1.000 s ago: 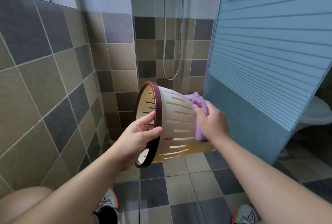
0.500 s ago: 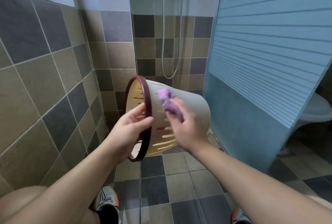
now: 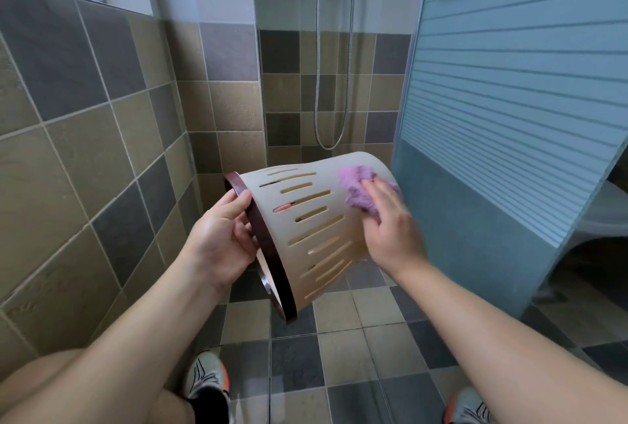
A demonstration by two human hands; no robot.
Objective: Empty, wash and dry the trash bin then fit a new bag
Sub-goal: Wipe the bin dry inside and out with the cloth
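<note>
Cloth (image 3: 356,192) moved toward bin (image 3: 316,236) base; right hand (image 3: 390,230) presses it flat-fingered, left hand (image 3: 221,240) grips rim, bin sideways for drying.

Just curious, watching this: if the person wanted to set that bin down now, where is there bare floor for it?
The floor tiles below the bin, between the two forearms, look bare, as does the stretch toward the back wall under the shower hose. Nearer the person it is crowded: the shoes take up the bottom edge. The glass partition closes off the right side.
</note>
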